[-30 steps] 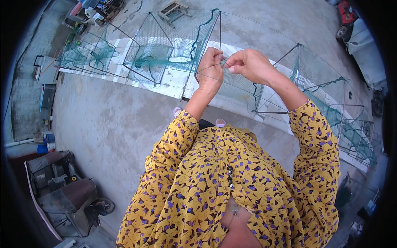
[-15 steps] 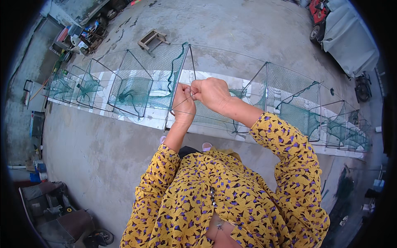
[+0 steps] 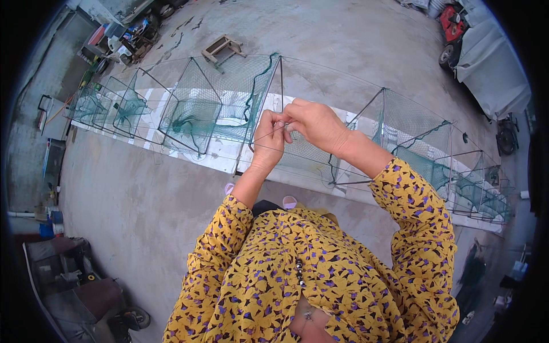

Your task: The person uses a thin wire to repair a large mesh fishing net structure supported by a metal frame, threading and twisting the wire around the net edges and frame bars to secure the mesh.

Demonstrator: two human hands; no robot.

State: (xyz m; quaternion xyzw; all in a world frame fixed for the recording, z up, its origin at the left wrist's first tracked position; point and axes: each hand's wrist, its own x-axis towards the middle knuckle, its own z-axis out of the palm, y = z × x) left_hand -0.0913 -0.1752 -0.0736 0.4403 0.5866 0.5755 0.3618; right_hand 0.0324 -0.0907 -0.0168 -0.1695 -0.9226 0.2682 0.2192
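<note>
A long collapsible trap of green mesh (image 3: 189, 123) on square metal frames stretches across my view, over long white boards (image 3: 223, 157). My left hand (image 3: 270, 137) is closed around a thin line beside an upright frame bar (image 3: 281, 83) near the middle of the trap. My right hand (image 3: 314, 126) meets it there, fingertips pinched on the same thin line; the exact spot between the fingertips is mostly hidden. A dark green rope (image 3: 251, 97) runs down the mesh just left of that bar.
Beyond the trap a wooden stool (image 3: 223, 46) stands on concrete. At the right are a red vehicle (image 3: 450, 24), a grey cover (image 3: 486, 68) and a wheel (image 3: 506, 134). Clutter (image 3: 123, 43) lines the left wall; a covered scooter (image 3: 80, 286) is at lower left.
My head view has shifted, so the trap sits lower and further left than a second ago. My right hand has come in tighter against my left, both still on the line.
</note>
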